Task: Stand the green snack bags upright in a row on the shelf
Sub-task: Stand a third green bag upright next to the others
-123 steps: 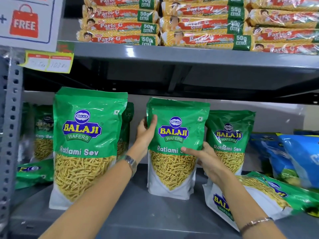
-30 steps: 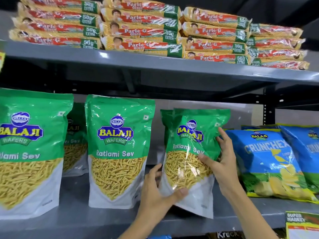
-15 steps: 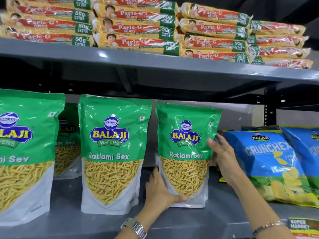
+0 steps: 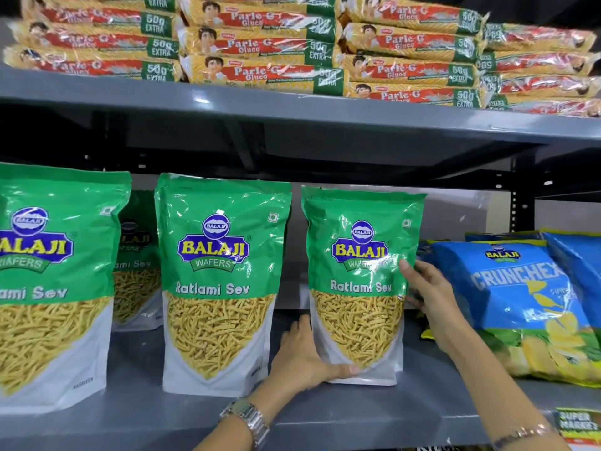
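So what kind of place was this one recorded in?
Most likely a grocery shop or supermarket aisle. Grey metal shelving carries many identical retail packs: stacked Parle-G biscuit packets above, green Balaji Ratlami Sev bags and blue Crunchex bags below. A tag reading "Super Market" sits on the shelf edge.

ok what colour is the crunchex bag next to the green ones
Blue, with yellow chips pictured; the glossy blue Crunchex chip bag shows best in the head view.
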`<state>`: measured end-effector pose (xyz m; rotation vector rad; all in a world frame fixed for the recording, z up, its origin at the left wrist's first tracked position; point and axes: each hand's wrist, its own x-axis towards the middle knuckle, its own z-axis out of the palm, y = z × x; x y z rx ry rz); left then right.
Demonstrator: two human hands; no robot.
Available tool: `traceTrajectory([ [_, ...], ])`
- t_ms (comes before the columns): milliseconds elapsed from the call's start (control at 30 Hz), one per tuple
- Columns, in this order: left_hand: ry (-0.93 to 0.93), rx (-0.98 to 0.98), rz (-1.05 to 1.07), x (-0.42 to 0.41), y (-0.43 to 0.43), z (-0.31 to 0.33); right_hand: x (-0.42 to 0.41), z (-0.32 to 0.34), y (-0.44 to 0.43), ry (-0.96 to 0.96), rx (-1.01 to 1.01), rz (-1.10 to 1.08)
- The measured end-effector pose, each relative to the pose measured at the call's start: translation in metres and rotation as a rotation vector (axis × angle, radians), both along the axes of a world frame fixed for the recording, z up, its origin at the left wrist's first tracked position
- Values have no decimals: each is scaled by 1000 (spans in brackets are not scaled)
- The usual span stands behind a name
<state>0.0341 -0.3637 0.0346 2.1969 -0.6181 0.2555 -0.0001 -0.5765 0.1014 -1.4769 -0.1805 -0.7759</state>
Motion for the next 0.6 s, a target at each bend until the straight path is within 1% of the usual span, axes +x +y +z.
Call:
traceTrajectory([
  [67,40,-71,-47,3,4,4,-2,-12,-2,60,-88,49],
  [167,111,-242,-138,4,5,13,-7,-26,0,238,-240,111],
  [233,165,-302,-215,5,3,17,-9,-32,3,320,-302,169],
  [300,200,-315,-263,7,2,18,-9,-35,6,331,-320,189],
  [367,205,-330,-260,8,2,17,-9,-35,7,329,-313,197],
  [600,128,-305,-196,1,5,17,-16,-40,9,309,-284,197],
])
